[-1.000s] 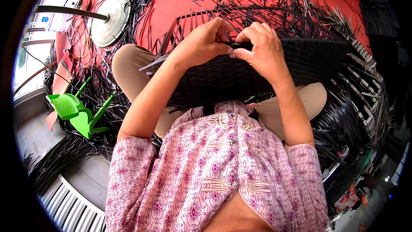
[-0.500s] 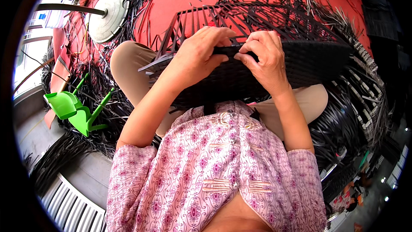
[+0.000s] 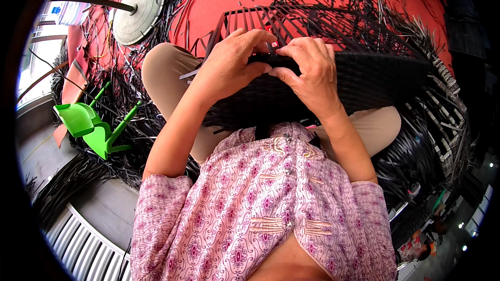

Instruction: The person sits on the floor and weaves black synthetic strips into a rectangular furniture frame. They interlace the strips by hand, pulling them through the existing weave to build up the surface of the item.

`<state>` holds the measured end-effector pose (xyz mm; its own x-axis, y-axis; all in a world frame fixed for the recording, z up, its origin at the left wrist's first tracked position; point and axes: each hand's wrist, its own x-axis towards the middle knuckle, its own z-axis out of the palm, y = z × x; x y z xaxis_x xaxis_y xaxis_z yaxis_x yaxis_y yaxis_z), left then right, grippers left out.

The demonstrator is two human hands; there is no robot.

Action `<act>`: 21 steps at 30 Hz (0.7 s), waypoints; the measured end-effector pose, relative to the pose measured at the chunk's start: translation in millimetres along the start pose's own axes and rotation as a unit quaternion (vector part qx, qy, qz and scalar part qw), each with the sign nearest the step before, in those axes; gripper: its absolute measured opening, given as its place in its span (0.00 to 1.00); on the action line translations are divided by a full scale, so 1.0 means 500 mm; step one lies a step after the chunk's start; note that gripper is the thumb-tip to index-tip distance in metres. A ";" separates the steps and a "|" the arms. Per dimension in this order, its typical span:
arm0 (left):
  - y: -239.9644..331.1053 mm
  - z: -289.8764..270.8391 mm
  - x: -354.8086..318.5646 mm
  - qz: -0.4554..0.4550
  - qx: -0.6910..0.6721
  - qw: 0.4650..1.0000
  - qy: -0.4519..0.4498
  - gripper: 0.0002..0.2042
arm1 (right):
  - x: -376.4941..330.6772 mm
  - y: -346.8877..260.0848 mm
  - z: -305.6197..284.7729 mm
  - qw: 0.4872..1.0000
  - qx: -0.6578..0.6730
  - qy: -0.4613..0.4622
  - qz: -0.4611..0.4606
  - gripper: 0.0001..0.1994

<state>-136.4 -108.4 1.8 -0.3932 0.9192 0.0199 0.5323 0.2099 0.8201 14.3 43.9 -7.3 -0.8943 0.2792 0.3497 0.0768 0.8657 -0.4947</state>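
Note:
A large black woven panel, looking like the side of a basket [image 3: 364,80], rests across my lap. Its near part is tightly woven, while bare dark strips [image 3: 250,19] stretch across its far part. My left hand [image 3: 232,67] curls over the upper edge of the weave, thumb on the near side and fingers on the far side. Beside it, my right hand [image 3: 311,73] grips the same edge with bent fingers, its thumb tip nearly touching the left thumb. Whatever strip lies between the fingertips is hidden.
Loose black strips [image 3: 140,78] are heaped on the red floor [image 3: 219,0] around my knees. A green plastic chair-like item [image 3: 94,127] lies at the left, and a round grey base with a pole [image 3: 138,13] stands beyond. A white slatted piece [image 3: 86,244] is at lower left.
My right hand has shifted left along the woven edge, bringing the two thumbs together. The left hand keeps nearly the same place on the panel, and the whole view has shifted slightly.

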 end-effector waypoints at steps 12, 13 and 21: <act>-0.018 0.029 -0.010 0.150 0.067 0.983 0.083 0.17 | -0.006 0.012 0.022 0.999 0.038 0.022 0.010 0.18; -0.018 0.030 -0.012 0.153 0.074 0.982 0.086 0.17 | -0.007 0.013 0.024 0.999 0.036 0.023 0.004 0.18; -0.029 0.036 -0.041 0.171 0.062 0.974 0.134 0.15 | -0.011 0.011 0.025 0.999 0.020 0.030 -0.036 0.19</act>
<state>-122.5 -124.4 -20.8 -0.3493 0.8265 0.4415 0.7464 -0.0394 0.6643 14.2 41.9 -22.0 -0.8692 0.2410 0.4317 -0.0067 0.8673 -0.4977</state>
